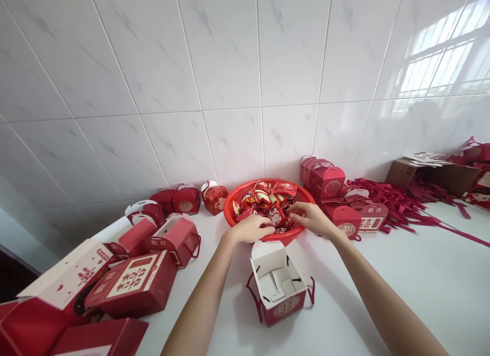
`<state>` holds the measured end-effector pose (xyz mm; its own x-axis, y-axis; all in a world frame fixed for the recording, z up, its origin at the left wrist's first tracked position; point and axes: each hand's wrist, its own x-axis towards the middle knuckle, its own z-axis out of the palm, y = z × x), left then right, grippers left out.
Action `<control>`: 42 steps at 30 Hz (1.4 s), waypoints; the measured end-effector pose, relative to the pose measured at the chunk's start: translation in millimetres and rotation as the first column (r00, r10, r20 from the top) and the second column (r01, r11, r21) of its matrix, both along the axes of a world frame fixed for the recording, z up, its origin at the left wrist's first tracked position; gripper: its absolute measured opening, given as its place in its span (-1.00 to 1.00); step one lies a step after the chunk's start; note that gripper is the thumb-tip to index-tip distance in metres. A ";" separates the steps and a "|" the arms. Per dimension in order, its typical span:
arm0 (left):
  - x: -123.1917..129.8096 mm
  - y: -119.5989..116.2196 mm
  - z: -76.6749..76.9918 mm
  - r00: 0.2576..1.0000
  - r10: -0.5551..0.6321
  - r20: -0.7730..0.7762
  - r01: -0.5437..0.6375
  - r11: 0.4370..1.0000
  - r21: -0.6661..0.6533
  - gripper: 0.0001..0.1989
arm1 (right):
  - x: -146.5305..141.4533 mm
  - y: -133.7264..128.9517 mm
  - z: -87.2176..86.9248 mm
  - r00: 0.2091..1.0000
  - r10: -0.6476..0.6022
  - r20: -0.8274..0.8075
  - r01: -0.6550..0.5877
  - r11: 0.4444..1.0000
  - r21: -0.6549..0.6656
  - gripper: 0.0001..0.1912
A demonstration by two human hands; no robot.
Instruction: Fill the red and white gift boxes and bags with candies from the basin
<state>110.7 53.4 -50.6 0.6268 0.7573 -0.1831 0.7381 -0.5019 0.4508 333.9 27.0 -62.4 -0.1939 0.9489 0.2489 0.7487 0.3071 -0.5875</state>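
A white table [429, 279] ran along a wall [229, 54] of grey-veined tiles, glossy enough to show a barred window's reflection [440, 65]. Red boxes [161, 289] crowded the table's left; dark red ribbons [388, 210] lay heaped at right. Over the red basket [228, 209] of wrapped packets [276, 213], the left hand [250, 228] and right hand [316, 219] curled, whether gripping I couldn't tell, and an open box [285, 309] stood just in front

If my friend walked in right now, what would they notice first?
Probably the bright red basket against the tiled wall, full of shiny wrapped packets, with the left hand and right hand reaching in. Next, the open box in front of it, white inside, and the tangled dark-red ribbons off to the right.
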 end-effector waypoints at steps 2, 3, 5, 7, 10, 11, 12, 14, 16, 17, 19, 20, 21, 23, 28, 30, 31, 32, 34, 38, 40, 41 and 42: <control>8.1 7.5 0.7 0.997 0.024 -0.077 -0.033 0.992 -0.120 -0.65 | -7.9 4.2 -4.0 0.989 -0.046 0.144 0.054 0.997 -0.051 -0.77; 12.4 10.6 1.6 0.992 0.037 -0.124 -0.060 0.981 -0.182 -0.66 | -12.3 4.9 -3.6 0.975 -0.058 0.212 0.076 0.994 -0.077 -0.76; 20.3 16.6 2.3 0.978 0.042 -0.206 -0.097 0.959 -0.266 -0.63 | -20.4 6.4 0.0 0.944 -0.057 0.325 0.111 0.983 -0.148 -0.73; 26.2 21.8 1.1 0.970 0.022 -0.242 -0.093 0.953 -0.287 -0.60 | -25.9 10.1 3.9 0.917 -0.039 0.396 0.136 0.966 -0.220 -0.67; 30.2 27.6 -3.1 0.969 -0.006 -0.249 -0.068 0.955 -0.289 -0.54 | -28.1 18.7 6.7 0.900 -0.004 0.437 0.143 0.947 -0.287 -0.50; 30.7 29.2 -4.7 0.969 -0.020 -0.247 -0.056 0.953 -0.297 -0.52 | -27.8 21.5 6.8 0.896 0.012 0.445 0.138 0.943 -0.304 -0.47; 30.9 30.8 -6.4 0.968 -0.036 -0.247 -0.042 0.952 -0.303 -0.49 | -27.4 23.7 6.9 0.892 0.034 0.451 0.127 0.938 -0.323 -0.45; 31.0 34.3 -9.8 0.964 -0.067 -0.257 -0.013 0.955 -0.297 -0.44 | -26.5 26.8 7.1 0.887 0.091 0.453 0.089 0.928 -0.361 -0.46; 30.9 38.2 -13.4 0.961 -0.084 -0.265 0.006 0.959 -0.282 -0.41 | -26.3 28.5 7.6 0.885 0.135 0.445 0.056 0.919 -0.390 -0.49; 30.8 40.0 -15.1 0.961 -0.091 -0.260 0.016 0.960 -0.280 -0.40 | -26.3 29.3 7.8 0.885 0.153 0.441 0.043 0.914 -0.403 -0.50; 30.8 42.5 -17.4 0.963 -0.111 -0.245 0.038 0.958 -0.284 -0.40 | -26.2 31.3 7.7 0.881 0.195 0.432 0.010 0.903 -0.429 -0.54; 30.9 43.0 -17.7 0.963 -0.118 -0.242 0.046 0.958 -0.283 -0.40 | -26.0 32.6 7.1 0.879 0.223 0.421 -0.017 0.898 -0.440 -0.57; 31.1 42.8 -17.5 0.962 -0.120 -0.244 0.049 0.959 -0.280 -0.40 | -25.6 34.1 6.3 0.879 0.255 0.403 -0.050 0.889 -0.454 -0.62; 31.7 40.7 -15.6 0.959 -0.112 -0.262 0.039 0.962 -0.269 -0.42 | -24.4 37.4 3.8 0.880 0.326 0.347 -0.130 0.866 -0.483 -0.70; 32.4 32.6 -11.2 0.967 -0.072 -0.246 0.013 0.972 -0.233 -0.55 | -21.1 44.3 -2.9 0.869 0.439 0.228 -0.272 0.809 -0.521 -0.76; 31.9 31.8 -12.6 0.974 -0.044 -0.220 -0.008 0.974 -0.228 -0.64 | -19.9 44.9 -5.1 0.866 0.450 0.216 -0.294 0.810 -0.507 -0.78; 31.6 32.0 -13.8 0.980 -0.026 -0.200 -0.020 0.975 -0.223 -0.68 | -19.2 44.8 -6.3 0.874 0.441 0.205 -0.302 0.822 -0.482 -0.78; 31.3 32.5 -15.1 0.986 -0.004 -0.166 -0.032 0.977 -0.211 -0.70 | -18.3 44.3 -7.4 0.890 0.417 0.185 -0.303 0.843 -0.445 -0.77; 30.6 33.4 -17.2 0.997 0.046 -0.058 -0.055 0.984 -0.171 -0.71 | -16.1 42.9 -9.3 0.934 0.339 0.117 -0.282 0.895 -0.346 -0.76; 28.7 31.9 -17.1 0.967 0.163 0.194 -0.147 0.985 -0.093 -0.66 | -11.5 39.8 -10.9 0.972 0.210 -0.105 -0.226 0.959 -0.171 -0.70; 27.6 30.2 -16.5 0.937 0.201 0.287 -0.187 0.979 -0.075 -0.65 | -9.5 38.9 -11.1 0.950 0.196 -0.241 -0.235 0.961 -0.144 -0.62; 27.1 29.6 -16.6 0.920 0.212 0.330 -0.202 0.977 -0.066 -0.67 | -8.7 38.9 -11.4 0.931 0.199 -0.306 -0.253 0.956 -0.146 -0.59; 26.8 29.4 -17.0 0.902 0.220 0.371 -0.214 0.975 -0.057 -0.69 | -7.9 39.2 -11.9 0.909 0.204 -0.363 -0.274 0.950 -0.152 -0.57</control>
<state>137.5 82.8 -67.7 0.4721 0.8813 0.0199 0.6043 -0.3400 0.7206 325.9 66.2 -74.2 -0.3586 0.9206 0.1545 0.4124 0.3047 -0.8585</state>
